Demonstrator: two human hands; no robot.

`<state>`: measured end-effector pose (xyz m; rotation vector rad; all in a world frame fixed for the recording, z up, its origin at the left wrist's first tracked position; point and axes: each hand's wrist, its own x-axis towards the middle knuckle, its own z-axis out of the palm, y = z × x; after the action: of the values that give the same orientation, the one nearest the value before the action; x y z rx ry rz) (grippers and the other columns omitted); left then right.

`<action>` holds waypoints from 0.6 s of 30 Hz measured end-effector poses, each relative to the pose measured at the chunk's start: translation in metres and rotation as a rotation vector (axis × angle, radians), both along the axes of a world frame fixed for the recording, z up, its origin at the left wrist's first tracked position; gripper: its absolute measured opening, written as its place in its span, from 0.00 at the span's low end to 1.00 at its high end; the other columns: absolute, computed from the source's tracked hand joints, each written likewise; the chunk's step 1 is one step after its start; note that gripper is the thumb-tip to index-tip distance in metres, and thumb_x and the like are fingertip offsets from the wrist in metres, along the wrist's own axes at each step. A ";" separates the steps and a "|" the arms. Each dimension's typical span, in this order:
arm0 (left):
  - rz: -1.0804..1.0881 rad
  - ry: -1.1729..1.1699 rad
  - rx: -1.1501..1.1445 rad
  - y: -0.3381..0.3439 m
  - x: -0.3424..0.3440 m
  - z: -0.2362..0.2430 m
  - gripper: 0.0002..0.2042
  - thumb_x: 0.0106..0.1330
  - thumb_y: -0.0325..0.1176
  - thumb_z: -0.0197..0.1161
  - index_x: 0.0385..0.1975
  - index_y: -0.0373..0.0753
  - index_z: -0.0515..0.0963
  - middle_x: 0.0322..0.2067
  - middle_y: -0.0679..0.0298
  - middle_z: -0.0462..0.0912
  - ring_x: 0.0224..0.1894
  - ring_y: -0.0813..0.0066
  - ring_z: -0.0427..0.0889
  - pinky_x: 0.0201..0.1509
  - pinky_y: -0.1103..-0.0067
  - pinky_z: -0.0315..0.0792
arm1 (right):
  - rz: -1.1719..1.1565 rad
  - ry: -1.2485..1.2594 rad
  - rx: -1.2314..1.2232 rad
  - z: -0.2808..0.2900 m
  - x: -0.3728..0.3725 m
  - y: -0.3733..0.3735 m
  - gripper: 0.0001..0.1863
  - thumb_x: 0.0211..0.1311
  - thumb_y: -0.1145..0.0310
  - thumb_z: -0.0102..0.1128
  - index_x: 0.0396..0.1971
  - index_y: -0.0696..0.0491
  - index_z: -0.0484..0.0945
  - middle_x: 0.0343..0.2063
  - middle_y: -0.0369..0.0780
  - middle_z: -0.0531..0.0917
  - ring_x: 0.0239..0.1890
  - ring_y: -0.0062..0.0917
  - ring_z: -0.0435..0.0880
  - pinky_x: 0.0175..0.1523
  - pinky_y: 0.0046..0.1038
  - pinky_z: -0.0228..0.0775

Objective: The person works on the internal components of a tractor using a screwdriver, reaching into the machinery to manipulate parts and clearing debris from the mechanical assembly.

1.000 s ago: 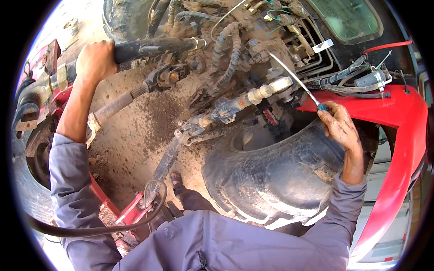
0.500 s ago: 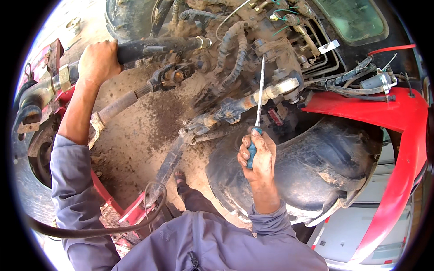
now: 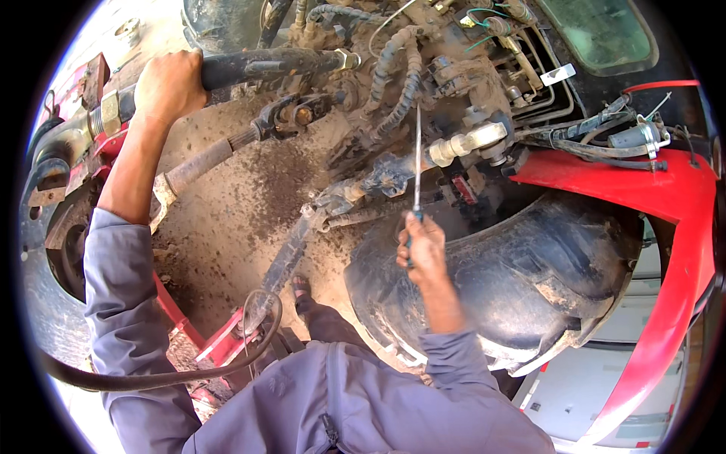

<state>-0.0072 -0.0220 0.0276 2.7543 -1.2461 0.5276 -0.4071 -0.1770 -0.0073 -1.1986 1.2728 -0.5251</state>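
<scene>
At the centre of the frame the right hand holds a long screwdriver by its blue handle, fingers clamped around it, the thin shaft standing almost upright so that its tip reaches into the muddy cluster of hoses and fittings at the top middle. Held this way, the tool's length seems to let the hand stay low, clear of the pale metal coupling just right of the shaft.

In the upper left, the left hand is closed around a thick black hose running rightward, apparently as a brace while the body leans over the machine. Below the right hand lies the large black tyre, with the red fender curving along the right edge.
</scene>
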 end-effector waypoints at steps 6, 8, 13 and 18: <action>0.015 0.023 -0.003 0.001 0.000 0.002 0.13 0.43 0.33 0.62 0.29 0.33 0.77 0.26 0.50 0.81 0.32 0.54 0.82 0.38 0.68 0.76 | -0.013 -0.013 -0.173 0.001 0.013 0.027 0.13 0.63 0.59 0.54 0.32 0.54 0.69 0.16 0.35 0.69 0.08 0.17 0.65 0.10 0.21 0.53; 0.028 0.036 0.025 0.001 0.000 0.002 0.14 0.43 0.33 0.62 0.29 0.33 0.77 0.27 0.49 0.81 0.32 0.54 0.82 0.38 0.67 0.76 | -0.081 -0.226 -0.148 0.005 0.019 0.027 0.13 0.63 0.59 0.54 0.35 0.54 0.69 0.16 0.35 0.69 0.08 0.18 0.65 0.11 0.20 0.53; 0.042 0.049 0.054 -0.003 -0.002 0.005 0.14 0.43 0.35 0.63 0.29 0.34 0.77 0.27 0.49 0.81 0.32 0.53 0.82 0.38 0.67 0.76 | -0.128 -0.355 -0.083 -0.007 0.031 0.034 0.13 0.65 0.60 0.52 0.39 0.56 0.68 0.16 0.35 0.69 0.09 0.17 0.64 0.12 0.21 0.54; 0.029 0.016 0.044 -0.001 -0.001 0.005 0.16 0.44 0.37 0.64 0.30 0.33 0.76 0.27 0.49 0.81 0.31 0.52 0.82 0.38 0.67 0.76 | -0.091 -0.347 -0.118 -0.014 0.041 0.031 0.11 0.65 0.62 0.52 0.32 0.54 0.68 0.16 0.34 0.68 0.10 0.18 0.65 0.13 0.20 0.55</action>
<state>-0.0082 -0.0232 0.0322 2.8108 -1.2313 0.4854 -0.3663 -0.1455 -0.0217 -1.0926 1.0120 -0.8462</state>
